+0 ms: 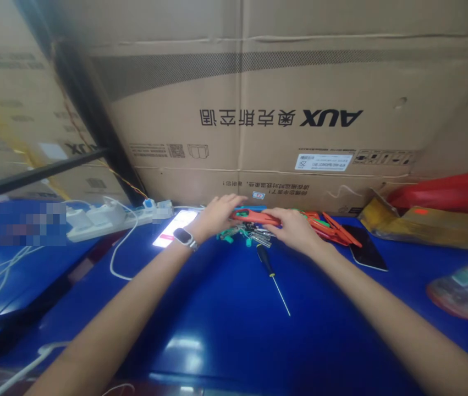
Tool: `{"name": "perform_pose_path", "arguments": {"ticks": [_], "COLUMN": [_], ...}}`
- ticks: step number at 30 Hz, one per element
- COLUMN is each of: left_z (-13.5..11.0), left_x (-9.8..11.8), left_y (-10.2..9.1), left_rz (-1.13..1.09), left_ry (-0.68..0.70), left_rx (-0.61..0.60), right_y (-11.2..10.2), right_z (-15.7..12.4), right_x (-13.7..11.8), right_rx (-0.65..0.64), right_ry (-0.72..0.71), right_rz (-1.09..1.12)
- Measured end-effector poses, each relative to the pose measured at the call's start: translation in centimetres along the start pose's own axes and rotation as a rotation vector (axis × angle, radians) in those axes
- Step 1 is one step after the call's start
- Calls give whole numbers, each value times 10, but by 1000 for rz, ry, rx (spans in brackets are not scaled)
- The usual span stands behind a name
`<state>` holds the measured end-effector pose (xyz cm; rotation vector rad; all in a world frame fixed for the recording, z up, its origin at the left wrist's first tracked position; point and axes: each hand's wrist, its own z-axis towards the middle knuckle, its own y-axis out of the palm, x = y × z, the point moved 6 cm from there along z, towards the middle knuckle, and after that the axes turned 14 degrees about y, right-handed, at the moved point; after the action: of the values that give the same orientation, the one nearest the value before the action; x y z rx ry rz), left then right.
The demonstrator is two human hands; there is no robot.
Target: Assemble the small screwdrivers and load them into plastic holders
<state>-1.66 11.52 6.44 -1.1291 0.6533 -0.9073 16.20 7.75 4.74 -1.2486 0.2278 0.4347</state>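
Observation:
At the back of the blue table, a long orange plastic piece with a green part is held level between both hands. My left hand, with a watch at the wrist, is closed about its left end, fingers reaching behind it. My right hand pinches its right end between thumb and fingers. Just below lies a pile of small metal parts with green pieces, partly hidden by the hands. A black-handled screwdriver rests nearer me, its shaft pointing toward me. More orange pieces lie heaped right of my right hand.
A lit phone lies by my left wrist, a dark phone under the orange heap's right side. Large cardboard boxes wall the back. A power strip with white cables stands left; a yellow carton and clear plastic container stand right.

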Motion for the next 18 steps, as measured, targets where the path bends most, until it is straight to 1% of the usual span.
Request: {"name": "perform_pose_path", "arguments": {"ticks": [3, 4, 6, 9, 12, 16, 18], "left_z": [0, 2, 7, 15, 17, 8, 4], "left_x": [-41, -51, -65, -73, -77, -83, -82], "left_y": [5, 7, 14, 29, 42, 46, 47], "left_rz": [70, 89, 146, 216, 196, 87, 53], "left_ry": [-72, -91, -113, -115, -150, -272, -294], "left_rx": [-47, -59, -88, -121, -93, 8, 32], "right_y": [7, 11, 21, 36, 48, 53, 54], "right_z": [30, 39, 54, 68, 70, 67, 64], "right_x": [16, 19, 23, 26, 29, 34, 34], "right_rx": [18, 21, 29, 96, 177, 240, 245], "right_ry": [70, 83, 71, 35, 29, 119, 170], "right_rz": [-23, -45, -82, -126, -129, -61, -32]}}
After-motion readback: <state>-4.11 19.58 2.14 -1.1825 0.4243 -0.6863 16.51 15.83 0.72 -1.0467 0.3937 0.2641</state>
